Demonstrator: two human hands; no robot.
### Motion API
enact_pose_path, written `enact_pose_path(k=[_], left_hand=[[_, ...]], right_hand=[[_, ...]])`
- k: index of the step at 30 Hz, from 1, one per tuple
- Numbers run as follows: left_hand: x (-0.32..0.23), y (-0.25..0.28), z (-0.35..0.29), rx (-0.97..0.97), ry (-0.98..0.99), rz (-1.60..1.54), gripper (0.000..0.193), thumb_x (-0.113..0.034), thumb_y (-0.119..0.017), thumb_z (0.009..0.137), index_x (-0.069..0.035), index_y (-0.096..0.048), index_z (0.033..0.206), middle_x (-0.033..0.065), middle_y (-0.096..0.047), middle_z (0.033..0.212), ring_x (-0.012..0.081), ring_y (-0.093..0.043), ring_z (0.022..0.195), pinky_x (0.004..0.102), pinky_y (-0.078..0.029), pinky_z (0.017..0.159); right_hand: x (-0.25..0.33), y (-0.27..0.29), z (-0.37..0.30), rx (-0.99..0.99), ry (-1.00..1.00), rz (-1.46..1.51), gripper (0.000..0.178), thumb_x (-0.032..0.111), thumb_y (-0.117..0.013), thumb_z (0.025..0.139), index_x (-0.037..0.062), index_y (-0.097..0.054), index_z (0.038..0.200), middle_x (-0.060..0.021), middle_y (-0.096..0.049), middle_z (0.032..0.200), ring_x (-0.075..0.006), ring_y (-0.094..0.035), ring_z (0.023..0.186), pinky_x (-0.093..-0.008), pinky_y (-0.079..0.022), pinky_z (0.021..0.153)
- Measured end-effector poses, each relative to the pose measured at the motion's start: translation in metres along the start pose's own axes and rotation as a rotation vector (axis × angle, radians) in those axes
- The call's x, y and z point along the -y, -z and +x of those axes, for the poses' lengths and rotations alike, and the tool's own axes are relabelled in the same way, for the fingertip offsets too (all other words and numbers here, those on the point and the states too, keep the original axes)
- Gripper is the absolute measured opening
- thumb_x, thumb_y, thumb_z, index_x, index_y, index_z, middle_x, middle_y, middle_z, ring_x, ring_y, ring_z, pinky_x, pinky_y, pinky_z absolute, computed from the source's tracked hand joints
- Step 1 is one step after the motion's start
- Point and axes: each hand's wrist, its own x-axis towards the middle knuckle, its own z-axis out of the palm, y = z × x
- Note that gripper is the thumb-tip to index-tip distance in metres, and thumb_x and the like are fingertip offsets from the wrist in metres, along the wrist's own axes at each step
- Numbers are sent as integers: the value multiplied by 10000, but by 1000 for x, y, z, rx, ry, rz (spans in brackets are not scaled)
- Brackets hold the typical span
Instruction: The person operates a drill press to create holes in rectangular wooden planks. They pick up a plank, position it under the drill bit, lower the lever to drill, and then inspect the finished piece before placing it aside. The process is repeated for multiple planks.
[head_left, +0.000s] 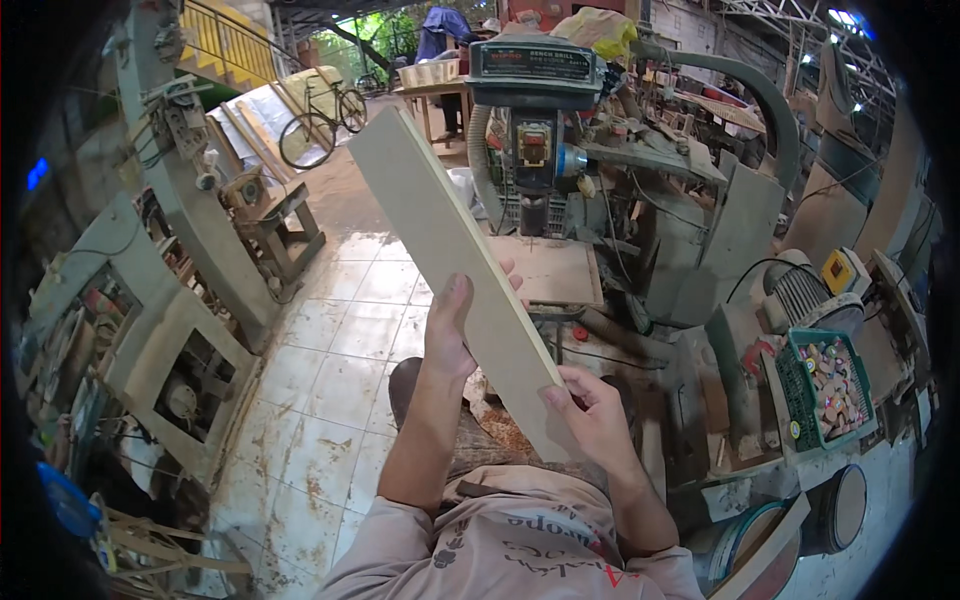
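Grey-beige, a long board (488, 320) slants away from the right hand (592, 408), which pinches its near right edge, past the left hand (448, 330) clasping its middle.

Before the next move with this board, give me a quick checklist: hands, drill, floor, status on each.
1. Left hand on the board: ok, thumb on its face, fingers around behind.
2. Right hand on the board: ok, at the right edge near the lower end.
3. Board clear of the drill chuck: ok, gap visible between them.
4. Drill press stopped: cannot tell from a still.
5. Floor tiles swept: not ok, debris scattered over them.
6. Green basket away from the board: ok, off to the right.
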Motion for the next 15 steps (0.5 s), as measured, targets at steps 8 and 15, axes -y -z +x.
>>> enact_pose_path(k=[8,15], left_hand=[[-10,-3,-4,-9,10,12,450,-247,-642,870,15,-489,1202,154,-597,1110,291,-630,981,400,-559,786],[-4,3,-4,73,10,-61,419,-206,-630,875,11,-485,1202,162,-600,1099,291,-627,988,403,-555,794]], right_hand=[[-16,-4,1,-37,-14,74,246,127,-616,902,-32,-598,1089,-76,-688,943,-71,-596,833,-232,-472,733],[-18,-3,-1,-17,-15,134,232,89,-622,892,-43,-598,1081,-88,-686,945,-84,-606,842,-235,-477,755]])
